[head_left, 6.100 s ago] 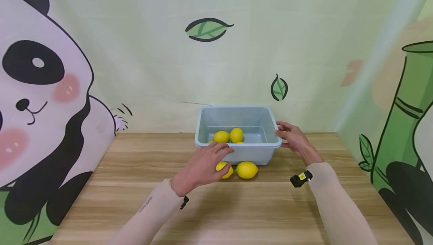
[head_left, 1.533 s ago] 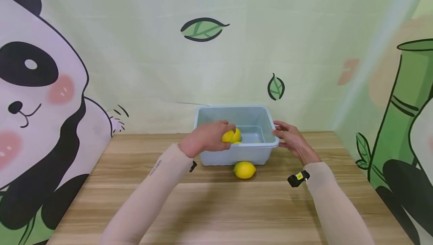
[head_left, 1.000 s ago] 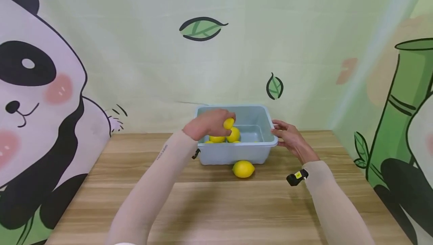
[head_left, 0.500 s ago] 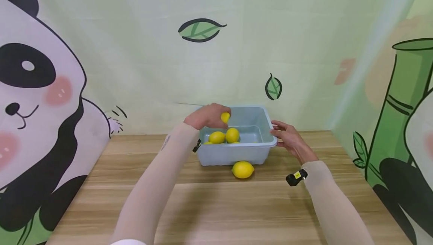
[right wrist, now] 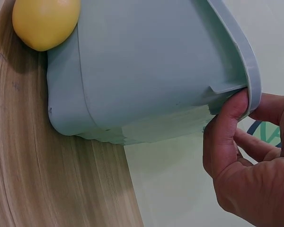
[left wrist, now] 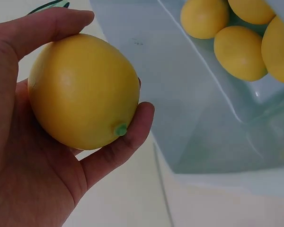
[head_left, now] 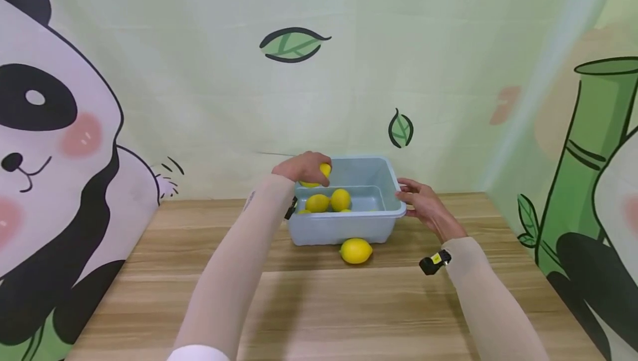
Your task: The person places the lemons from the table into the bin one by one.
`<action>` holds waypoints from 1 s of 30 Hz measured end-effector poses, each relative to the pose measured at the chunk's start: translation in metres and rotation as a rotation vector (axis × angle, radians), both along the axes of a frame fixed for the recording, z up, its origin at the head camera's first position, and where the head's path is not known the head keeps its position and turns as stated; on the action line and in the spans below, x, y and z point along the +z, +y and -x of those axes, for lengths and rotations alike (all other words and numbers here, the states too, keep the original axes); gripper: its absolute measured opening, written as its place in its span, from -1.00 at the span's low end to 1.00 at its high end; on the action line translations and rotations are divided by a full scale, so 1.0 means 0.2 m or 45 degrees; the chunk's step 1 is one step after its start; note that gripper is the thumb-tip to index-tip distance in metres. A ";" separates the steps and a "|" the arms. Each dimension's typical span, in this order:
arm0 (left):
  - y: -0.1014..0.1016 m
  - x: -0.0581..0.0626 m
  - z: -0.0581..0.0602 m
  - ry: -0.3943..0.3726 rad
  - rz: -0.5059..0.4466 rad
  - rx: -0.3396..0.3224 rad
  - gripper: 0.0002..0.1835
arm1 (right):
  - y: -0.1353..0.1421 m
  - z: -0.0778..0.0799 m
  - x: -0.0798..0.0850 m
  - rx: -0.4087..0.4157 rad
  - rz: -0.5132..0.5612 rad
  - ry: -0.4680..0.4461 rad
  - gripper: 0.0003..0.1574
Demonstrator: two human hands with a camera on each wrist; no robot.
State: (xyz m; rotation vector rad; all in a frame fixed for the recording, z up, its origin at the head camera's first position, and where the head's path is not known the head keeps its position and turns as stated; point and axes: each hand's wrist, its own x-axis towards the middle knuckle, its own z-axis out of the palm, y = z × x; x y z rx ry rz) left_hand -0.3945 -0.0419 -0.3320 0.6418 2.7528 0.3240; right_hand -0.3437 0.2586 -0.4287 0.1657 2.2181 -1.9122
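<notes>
In the head view a light blue plastic bin (head_left: 344, 231) stands near the back of the table. My left hand (head_left: 303, 168), over its back left part, grips a yellow lemon (left wrist: 85, 92) with a green stem tip, fingers and thumb curled around it. Several lemons lie on the bin's floor, among them one lemon (head_left: 317, 203) and beside it another lemon (head_left: 341, 200). My right hand (head_left: 426, 206) pinches the rim (right wrist: 253, 80) at the bin's right side. On the table, close against the front wall, rests one more lemon (head_left: 356, 251).
Under the bin is a wood-grain table (head_left: 339, 305). A pale green backdrop (head_left: 219, 95) with printed pandas, leaves and bamboo rises right behind it. Small black cameras sit at both wrists, one camera (head_left: 435, 262) below the right hand.
One of two lemons in front of the bin was picked up by my left hand, which rose and moved back and left over the bin. The right hand kept its hold on the rim.
</notes>
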 end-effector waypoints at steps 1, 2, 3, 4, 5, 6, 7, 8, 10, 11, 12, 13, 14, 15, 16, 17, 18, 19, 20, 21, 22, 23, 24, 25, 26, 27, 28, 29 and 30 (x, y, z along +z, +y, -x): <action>0.00 0.00 0.01 -0.002 -0.003 0.002 -0.41 | 0.00 0.00 0.00 -0.001 -0.006 0.001 -0.26; 0.00 -0.01 0.01 -0.005 -0.008 0.007 -0.41 | 0.00 0.00 0.00 -0.004 -0.007 0.002 -0.27; 0.00 -0.01 0.02 -0.008 -0.006 0.016 -0.40 | 0.00 0.00 0.00 -0.003 -0.011 0.002 -0.27; -0.01 -0.02 0.02 -0.017 -0.004 0.027 -0.40 | 0.00 0.00 0.00 0.000 -0.008 0.000 -0.27; -0.01 -0.02 0.03 -0.024 0.001 0.039 -0.40 | 0.00 0.00 0.00 0.004 -0.011 -0.001 -0.26; -0.01 -0.03 0.03 -0.029 0.006 0.046 -0.41 | 0.00 0.01 0.00 0.003 -0.010 -0.005 -0.26; -0.01 -0.04 0.04 -0.034 0.008 0.055 -0.41 | 0.00 0.01 0.00 0.002 -0.009 -0.009 -0.27; -0.01 -0.05 0.04 -0.041 0.007 0.060 -0.41 | 0.00 0.01 0.00 -0.001 -0.007 -0.013 -0.26; -0.01 -0.06 0.05 -0.052 0.005 0.071 -0.41 | 0.00 0.01 0.00 -0.002 -0.006 -0.017 -0.26; -0.01 -0.07 0.05 -0.053 0.001 0.074 -0.41 | 0.00 0.01 -0.01 -0.004 -0.012 -0.015 -0.26; -0.01 -0.08 0.06 -0.053 -0.004 0.078 -0.42 | 0.00 0.01 -0.01 -0.008 -0.010 -0.016 -0.27; -0.01 -0.08 0.06 -0.057 -0.007 0.086 -0.42 | 0.00 0.01 -0.01 -0.008 -0.011 -0.012 -0.27; -0.01 -0.09 0.06 -0.061 -0.009 0.092 -0.42 | 0.00 0.01 -0.01 -0.005 -0.015 -0.010 -0.26; -0.01 -0.09 0.06 -0.063 -0.009 0.098 -0.42 | 0.00 0.01 -0.01 -0.001 -0.017 -0.008 -0.26; -0.01 -0.09 0.06 -0.068 -0.010 0.102 -0.41 | 0.00 0.01 -0.01 0.001 -0.020 -0.009 -0.26; -0.01 -0.10 0.06 -0.071 -0.012 0.104 -0.41 | 0.00 0.00 -0.01 0.002 -0.022 -0.010 -0.26; -0.01 -0.10 0.06 -0.069 -0.017 0.104 -0.42 | 0.00 0.00 -0.01 0.000 -0.019 -0.008 -0.27; -0.01 -0.10 0.07 -0.067 -0.020 0.101 -0.42 | 0.00 0.00 -0.01 0.001 -0.022 -0.005 -0.27; -0.01 -0.10 0.07 -0.068 -0.023 0.100 -0.42 | 0.00 0.00 -0.01 0.000 -0.023 -0.007 -0.27; -0.01 -0.10 0.07 -0.067 -0.026 0.099 -0.42 | 0.00 0.00 -0.01 -0.001 -0.020 -0.008 -0.27; -0.01 -0.10 0.07 -0.066 -0.029 0.099 -0.44 | 0.00 0.00 -0.01 -0.001 -0.021 -0.007 -0.27; -0.01 -0.10 0.07 -0.064 -0.028 0.101 -0.48 | 0.00 0.00 0.00 0.000 -0.019 -0.006 -0.27; -0.01 -0.10 0.07 -0.064 -0.030 0.103 -0.51 | 0.00 0.00 0.00 0.002 -0.017 -0.001 -0.27; -0.02 -0.10 0.08 -0.071 -0.029 0.110 -0.53 | 0.00 0.00 0.00 0.004 -0.021 -0.004 -0.26; -0.02 -0.10 0.08 -0.072 -0.024 0.113 -0.56 | 0.00 0.00 0.01 0.004 -0.020 -0.004 -0.27; -0.02 -0.11 0.08 -0.073 -0.020 0.115 -0.60 | 0.00 0.00 0.01 0.005 -0.020 -0.002 -0.27; -0.02 -0.11 0.08 -0.075 -0.009 0.118 -0.63 | 0.00 0.00 0.01 0.007 -0.021 -0.003 -0.27; -0.02 -0.11 0.08 -0.079 -0.003 0.122 -0.65 | 0.00 0.00 0.01 0.009 -0.020 -0.004 -0.27; -0.03 -0.11 0.08 -0.081 0.001 0.124 -0.66 | 0.00 0.00 0.01 0.010 -0.020 -0.005 -0.27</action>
